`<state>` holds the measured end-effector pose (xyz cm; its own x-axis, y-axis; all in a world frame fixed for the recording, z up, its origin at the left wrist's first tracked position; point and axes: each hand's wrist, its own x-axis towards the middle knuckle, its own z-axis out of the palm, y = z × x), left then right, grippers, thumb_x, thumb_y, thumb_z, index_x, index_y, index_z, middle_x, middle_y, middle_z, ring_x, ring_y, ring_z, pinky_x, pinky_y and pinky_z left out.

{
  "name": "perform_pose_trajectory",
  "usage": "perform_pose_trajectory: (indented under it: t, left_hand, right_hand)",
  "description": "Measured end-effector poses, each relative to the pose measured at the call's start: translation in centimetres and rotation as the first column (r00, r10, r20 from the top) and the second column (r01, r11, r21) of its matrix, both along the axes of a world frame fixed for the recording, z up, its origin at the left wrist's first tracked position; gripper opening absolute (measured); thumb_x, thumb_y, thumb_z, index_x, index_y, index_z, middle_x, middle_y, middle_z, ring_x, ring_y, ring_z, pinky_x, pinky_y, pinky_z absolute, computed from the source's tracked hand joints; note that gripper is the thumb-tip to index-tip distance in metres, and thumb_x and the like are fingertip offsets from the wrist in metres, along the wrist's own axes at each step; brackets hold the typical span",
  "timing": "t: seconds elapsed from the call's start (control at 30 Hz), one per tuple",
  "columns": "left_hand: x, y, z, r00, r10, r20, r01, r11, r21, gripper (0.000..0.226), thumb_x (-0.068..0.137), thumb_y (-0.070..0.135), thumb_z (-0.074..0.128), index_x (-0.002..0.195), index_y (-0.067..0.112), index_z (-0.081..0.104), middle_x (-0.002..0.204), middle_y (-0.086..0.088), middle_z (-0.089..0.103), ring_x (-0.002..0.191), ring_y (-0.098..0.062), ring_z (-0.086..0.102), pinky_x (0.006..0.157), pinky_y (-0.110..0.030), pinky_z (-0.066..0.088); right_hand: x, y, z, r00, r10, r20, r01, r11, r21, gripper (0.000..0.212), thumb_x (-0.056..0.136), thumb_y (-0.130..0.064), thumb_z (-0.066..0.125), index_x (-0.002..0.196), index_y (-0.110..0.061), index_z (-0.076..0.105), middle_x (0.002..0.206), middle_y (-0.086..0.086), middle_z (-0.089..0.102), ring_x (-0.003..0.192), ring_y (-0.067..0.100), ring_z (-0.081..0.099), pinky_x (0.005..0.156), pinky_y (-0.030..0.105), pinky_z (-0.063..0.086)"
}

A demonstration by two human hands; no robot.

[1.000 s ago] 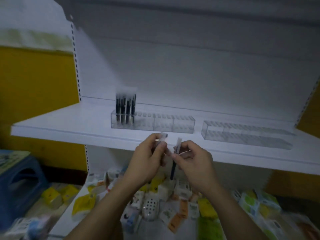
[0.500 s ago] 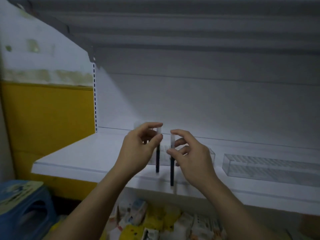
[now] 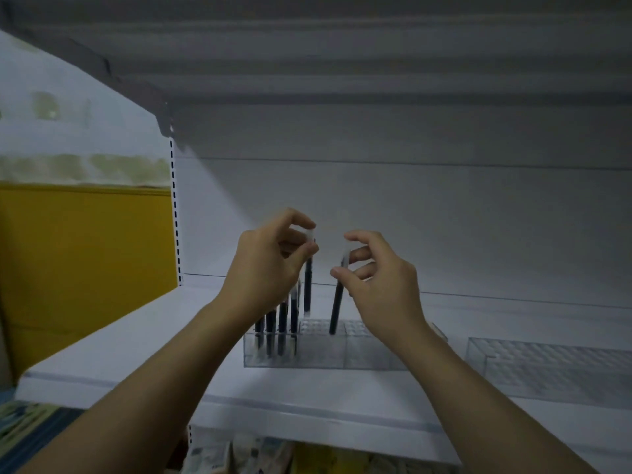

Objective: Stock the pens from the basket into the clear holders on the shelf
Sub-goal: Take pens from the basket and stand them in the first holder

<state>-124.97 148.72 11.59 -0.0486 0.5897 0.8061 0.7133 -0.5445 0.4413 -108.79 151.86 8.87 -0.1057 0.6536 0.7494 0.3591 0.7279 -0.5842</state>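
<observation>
the long clear plastic holder [image 3: 321, 357], its top a grid of small slots, stands on the white metal shelf [image 3: 136, 336]. at the holder's left end a handful of dark pens with pale caps [image 3: 281, 325] already stand upright in their slots. the slots to the right of them look unfilled.

the left hand [image 3: 270, 265] hovers above the holder's left part, thumb and forefinger pinching the pale cap of a dark pen [image 3: 308, 285]. it hangs upright, with its tip just at the holder's top beside the stocked pens. the right hand [image 3: 383, 285] is above the holder's middle, thumb and fingertips pinching the top of a second dark pen [image 3: 337, 304]. that pen leans a little and its tip reaches the grid; whether it has entered a slot i cannot tell.

a second clear plastic holder [image 3: 547, 367] lies just right of the first holder and appears to hold nothing. the basket is not in view.

the job seems to be at an early stage: one small group is stocked, two pens are about to be seated, and most of the first holder and all of its neighbour remain to be filled.
</observation>
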Motion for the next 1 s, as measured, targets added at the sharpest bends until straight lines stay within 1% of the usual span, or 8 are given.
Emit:
perform_pose_trajectory:
  t: [0.13,0.37,0.5,0.57,0.7,0.77,0.83,1.0]
  left_hand:
    - [-0.1,2.2,-0.8,0.997,0.041,-0.059,-0.042,0.999,-0.024,0.018,0.085,0.020,0.069,0.102,0.024,0.061,0.098,0.010,0.063,0.075,0.005,0.060,0.067,-0.007,0.047]
    - [-0.6,3.6,-2.0,0.997,0.062,-0.045,-0.065,0.994,-0.082,0.018,0.084,0.022,0.071,0.097,0.028,0.061,0.090,0.013,0.065,0.078,0.003,0.062,0.068,-0.009,0.049]
    - [-0.8,3.7,-2.5,0.992,0.097,-0.086,-0.106,0.988,-0.109,0.015,0.084,0.023,0.071,0.096,0.025,0.063,0.088,0.015,0.065,0.077,0.004,0.060,0.072,-0.008,0.046]
    - [-0.8,3.8,-2.7,0.980,0.146,-0.131,-0.164,0.977,-0.135,0.011,0.086,0.029,0.069,0.096,0.026,0.065,0.090,0.017,0.063,0.076,0.001,0.058,0.076,-0.016,0.046]
    - [-1.0,3.9,-2.7,0.960,0.226,-0.165,-0.253,0.952,-0.172,0.016,0.088,0.031,0.066,0.103,0.029,0.065,0.106,0.015,0.066,0.094,-0.010,0.060,0.094,-0.030,0.046]
    - [-0.9,3.7,-2.4,0.959,0.223,-0.173,-0.258,0.941,-0.218,0.018,0.089,0.030,0.064,0.106,0.028,0.064,0.110,0.013,0.066,0.090,-0.012,0.062,0.094,-0.038,0.049]
    - [-0.9,3.8,-2.0,0.957,0.232,-0.176,-0.272,0.927,-0.259,0.020,0.089,0.030,0.063,0.109,0.027,0.063,0.112,0.011,0.066,0.085,-0.013,0.064,0.091,-0.040,0.051]
    - [-1.0,4.3,-1.4,0.953,0.244,-0.177,-0.292,0.892,-0.346,0.026,0.089,0.033,0.063,0.113,0.025,0.061,0.111,0.010,0.066,0.102,-0.013,0.062,0.095,-0.037,0.049]
  right_hand:
    - [-1.5,2.6,-0.2,0.999,-0.019,-0.029,0.019,1.000,0.005,0.040,0.086,-0.022,0.071,0.122,-0.026,0.054,0.087,-0.020,0.052,0.065,-0.002,0.060,0.058,0.005,0.046]
    - [-3.1,4.9,-1.7,0.999,-0.023,-0.032,0.021,0.997,-0.077,0.039,0.088,-0.020,0.069,0.124,-0.026,0.052,0.091,-0.014,0.054,0.071,-0.001,0.059,0.060,0.007,0.043]
    - [-3.0,4.9,-2.8,0.989,0.002,0.151,0.012,0.996,-0.090,0.034,0.090,-0.022,0.066,0.121,-0.028,0.055,0.099,-0.010,0.061,0.078,0.005,0.062,0.068,0.017,0.050]
    - [-2.8,4.5,-3.6,0.961,-0.004,0.275,0.022,0.998,-0.062,0.033,0.095,-0.024,0.057,0.127,-0.033,0.053,0.107,-0.010,0.063,0.088,0.007,0.061,0.078,0.025,0.053]
    - [-1.6,3.8,-3.6,0.914,0.070,0.400,0.001,0.984,-0.176,0.052,0.099,-0.018,0.045,0.140,-0.048,0.035,0.095,-0.005,0.066,0.083,0.014,0.063,0.077,0.033,0.055]
    - [-1.3,3.4,-3.1,0.877,0.130,0.463,-0.008,0.967,-0.255,0.062,0.098,-0.015,0.046,0.141,-0.053,0.024,0.091,0.000,0.067,0.078,0.018,0.064,0.076,0.037,0.057]
    - [-1.3,3.0,-2.7,0.854,0.151,0.498,0.002,0.956,-0.295,0.067,0.097,-0.014,0.046,0.142,-0.055,0.018,0.093,0.003,0.068,0.080,0.020,0.065,0.079,0.039,0.057]
    - [-1.4,2.2,-2.0,0.842,0.164,0.514,0.040,0.931,-0.362,0.077,0.095,-0.011,0.046,0.145,-0.055,0.008,0.092,0.011,0.068,0.082,0.028,0.064,0.080,0.041,0.054]
